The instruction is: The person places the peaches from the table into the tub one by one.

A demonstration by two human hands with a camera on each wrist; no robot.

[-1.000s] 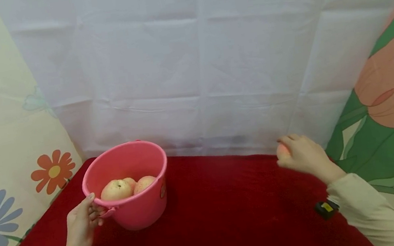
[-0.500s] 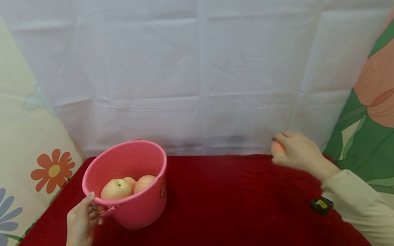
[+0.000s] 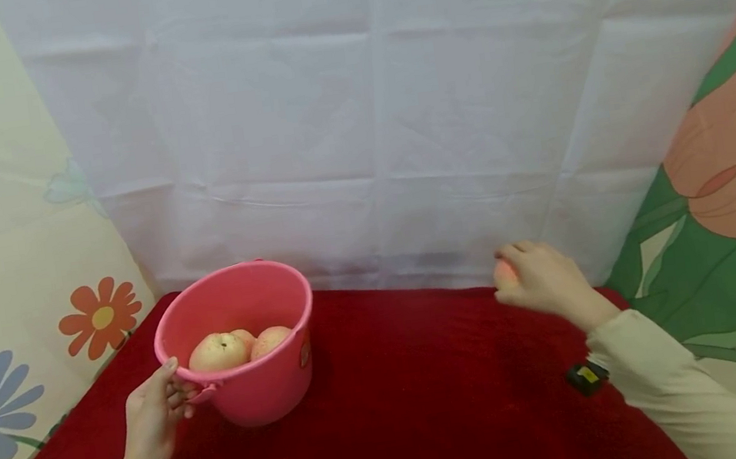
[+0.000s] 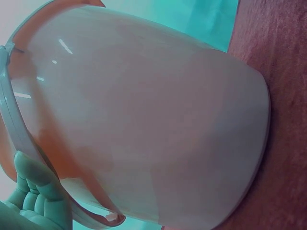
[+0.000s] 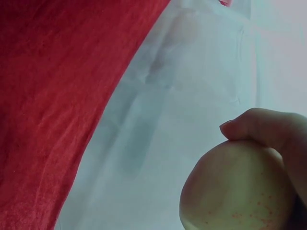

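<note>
A pink bucket [image 3: 263, 390] stands on the red cloth at the left, with several peaches [image 3: 218, 351] inside. My left hand [image 3: 149, 413] grips its near left rim beside the handle joint; in the left wrist view the thumb [image 4: 33, 168] lies over the rim and bucket wall [image 4: 158, 115]. Far to the right, near the back edge of the cloth, my right hand [image 3: 545, 280] holds a peach [image 3: 505, 275]. The right wrist view has this peach [image 5: 235, 189] up close, pale with red specks, the thumb pressed on its top. The other fingers are mostly hidden there.
Red cloth [image 3: 417, 393] covers the table between the bucket and my right hand. A white sheet [image 3: 357, 145] hangs right behind the table. Flower-printed cloths [image 3: 31, 266] border it on both sides.
My right hand has moved a little to the left and slightly up in the head view, carrying the peach. My left hand and the bucket have stayed in place.
</note>
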